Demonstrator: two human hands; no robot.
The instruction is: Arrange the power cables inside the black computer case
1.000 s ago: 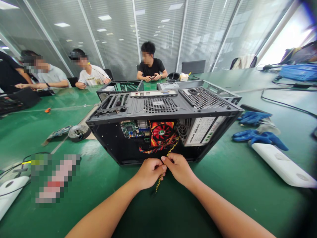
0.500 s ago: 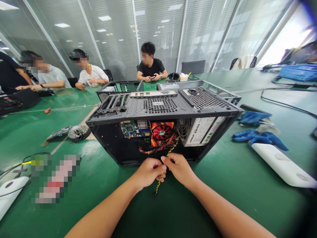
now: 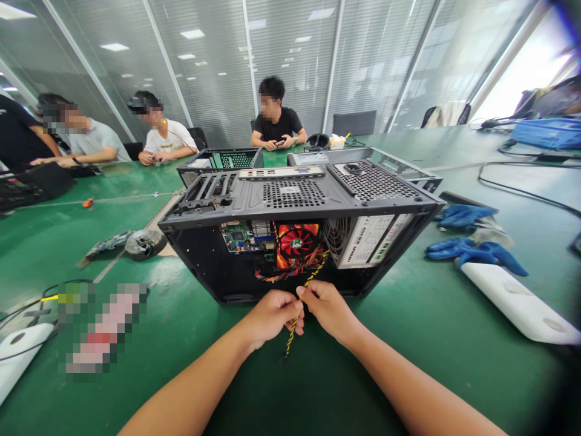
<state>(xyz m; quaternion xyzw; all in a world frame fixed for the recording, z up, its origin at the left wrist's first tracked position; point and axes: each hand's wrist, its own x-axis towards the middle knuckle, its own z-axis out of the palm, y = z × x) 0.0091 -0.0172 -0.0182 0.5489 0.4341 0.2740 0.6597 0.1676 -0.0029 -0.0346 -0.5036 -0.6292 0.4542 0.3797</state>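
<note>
A black computer case lies in front of me with its open side facing me. Inside are a circuit board, a red fan and a power supply with a white label. A twisted yellow-and-black cable runs out of the case near the power supply. My left hand pinches this cable just outside the case, and its loose end hangs below the fingers. Beside it, my right hand pinches the same cable slightly higher up. The two hands are close together, fingertips nearly touching.
Blue gloves and a white power strip lie to the right. On the left are a round metal part and another white strip. More case frames stand behind. Several people sit or stand across the green table.
My hands and the cable have barely moved. Across the table, the person in white has brought their hands together.
</note>
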